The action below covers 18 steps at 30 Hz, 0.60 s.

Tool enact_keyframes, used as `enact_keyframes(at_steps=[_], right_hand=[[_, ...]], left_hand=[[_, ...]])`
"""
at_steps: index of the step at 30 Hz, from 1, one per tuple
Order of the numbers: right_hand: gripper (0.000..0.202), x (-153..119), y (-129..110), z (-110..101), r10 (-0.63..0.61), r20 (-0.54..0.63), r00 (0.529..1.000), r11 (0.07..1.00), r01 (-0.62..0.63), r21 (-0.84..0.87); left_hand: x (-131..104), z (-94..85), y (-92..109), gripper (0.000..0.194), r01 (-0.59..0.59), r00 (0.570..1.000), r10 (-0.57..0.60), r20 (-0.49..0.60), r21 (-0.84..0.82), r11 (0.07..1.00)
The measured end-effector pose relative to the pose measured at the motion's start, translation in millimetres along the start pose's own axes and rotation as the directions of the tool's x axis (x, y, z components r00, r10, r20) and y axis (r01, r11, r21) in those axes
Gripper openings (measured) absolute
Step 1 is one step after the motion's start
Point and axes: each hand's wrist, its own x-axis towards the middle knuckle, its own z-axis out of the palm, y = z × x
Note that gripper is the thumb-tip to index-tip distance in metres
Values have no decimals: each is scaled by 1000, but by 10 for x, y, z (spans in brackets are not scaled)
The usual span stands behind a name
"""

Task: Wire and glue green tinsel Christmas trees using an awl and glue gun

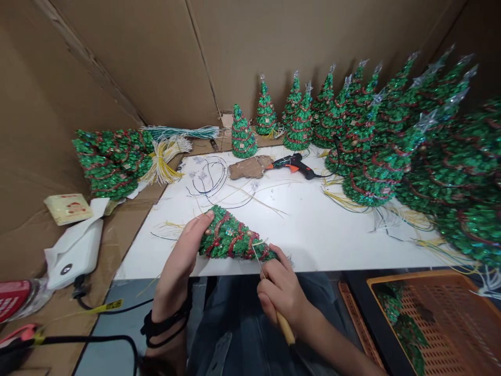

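A small green Christmas tree [230,235] with red garland lies on its side at the table's near edge, its tip pointing right. My left hand [183,250] grips it by the wide base, the thumb on top. My right hand [282,287] is closed around the wooden handle of an awl [285,328]. The thin metal shaft reaches up to the tree near its narrow end, where a short pale wire shows. My right index finger lies by the tree's tip. Whether the awl's point has gone into the tree I cannot tell.
Many finished-looking trees [376,177] with clear stars stand at the right and back. A glue gun [295,166] rests by a cardboard scrap [250,167]. Loose wires [211,180] lie on the white board [313,235]. Wire bundles [164,156] sit left; an orange basket [450,282] stands lower right.
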Motion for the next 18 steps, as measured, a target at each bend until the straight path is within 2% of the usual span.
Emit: enact_keyframes(at_steps=[3, 7, 11, 15, 18], right_hand=[[23, -3, 17, 4, -32, 14, 999, 999, 32, -35], [21, -5, 11, -56, 62, -49, 997, 985, -53, 166], [22, -23, 1, -129, 114, -52, 992, 946, -93, 312], [22, -39, 2, -141, 142, -17, 990, 930, -128, 344], [22, -24, -1, -132, 152, -10, 988, 931, -139, 338]], left_hand=[[-2, 1, 5, 36, 9, 1000, -9, -3, 17, 1000], [-11, -5, 8, 35, 5, 1000, -4, -10, 34, 999], [0, -9, 10, 35, 1, 1000, 0, -18, 35, 999], [9, -11, 6, 34, -1, 999, 0, 38, 11, 1000], [7, -8, 6, 34, -1, 999, 1, 33, 17, 1000]])
